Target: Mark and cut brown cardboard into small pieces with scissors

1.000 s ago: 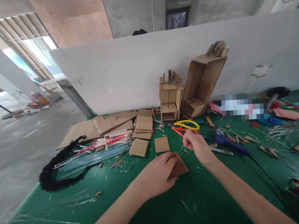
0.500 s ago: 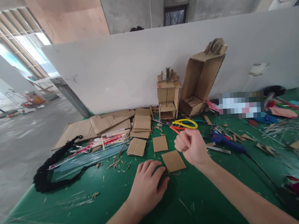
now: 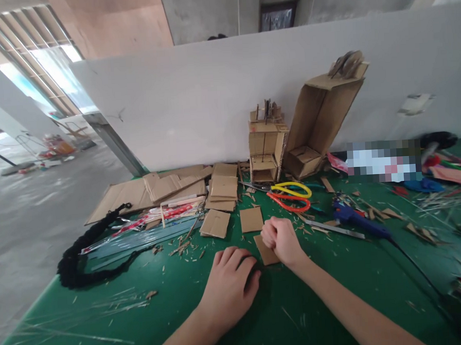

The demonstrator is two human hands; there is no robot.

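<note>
My left hand [image 3: 231, 278] rests on the green table with its fingers loosely bent and apart, the thumb held off to the right; nothing shows in it. My right hand [image 3: 283, 242] is closed like a fist over a square cardboard piece [image 3: 265, 253], covering its right side. Whatever its fingers hold, if anything, is hidden. Just beyond lies another cardboard square [image 3: 251, 220]. To the left of that sits a small stack of cardboard squares [image 3: 215, 224]. Scissors [image 3: 291, 196] with yellow and red handles lie farther back.
Two cardboard structures [image 3: 267, 150] stand against the white partition [image 3: 196, 102]. A blue glue gun [image 3: 356, 220] with a dark cord and a metal blade-like strip [image 3: 336, 229] lie at right. Cardboard sheets [image 3: 116, 199], a black fuzzy strand [image 3: 71, 266] and scraps lie at left.
My right hand has moved down and left, from beside the scissors' handles to over the nearer cardboard square. My left hand stays nearly in place. The view has shifted slightly.
</note>
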